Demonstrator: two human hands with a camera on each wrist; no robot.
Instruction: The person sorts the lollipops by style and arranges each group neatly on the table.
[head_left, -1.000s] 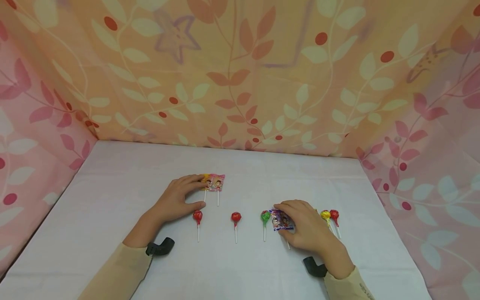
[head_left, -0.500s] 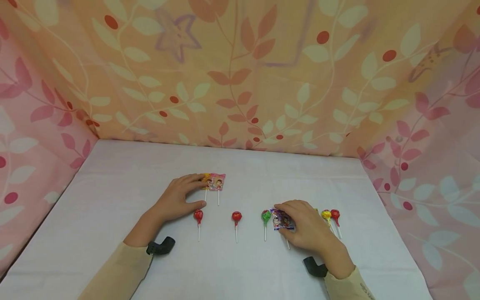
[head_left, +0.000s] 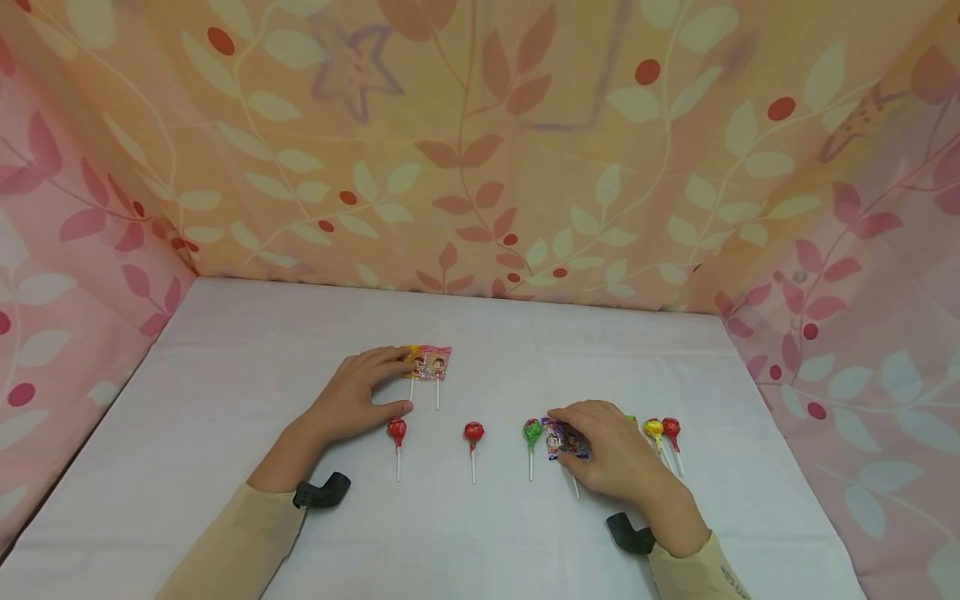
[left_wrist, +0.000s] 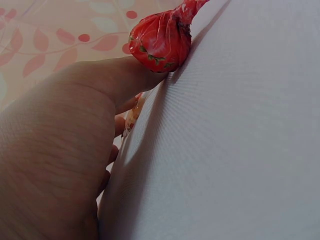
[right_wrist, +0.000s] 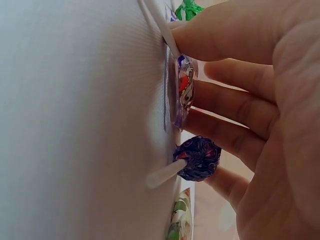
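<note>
My left hand (head_left: 356, 396) lies with fairly straight fingers over a yellow-wrapped lollipop (head_left: 412, 387). Beside that lies a pink-wrapped lollipop (head_left: 438, 363). The left thumb is spread apart, its tip just above the head of a red lollipop (head_left: 397, 430), also near it in the left wrist view (left_wrist: 160, 45). My right hand (head_left: 618, 454) holds a purple flat-wrapped lollipop (head_left: 562, 440) on the table, fingers over the wrapper (right_wrist: 185, 87) and thumb against its stick (right_wrist: 162, 25). Under the right palm sits a dark purple ball lollipop (right_wrist: 197, 159), hidden from the head view.
Another red lollipop (head_left: 473, 433) lies between the hands, and a green one (head_left: 532, 432) beside the right fingertips. Right of that hand lie a yellow lollipop (head_left: 653, 430) and a red one (head_left: 672, 430). A green-and-white wrapper (right_wrist: 181, 217) shows past the palm. White cloth (head_left: 247, 358) covers the table.
</note>
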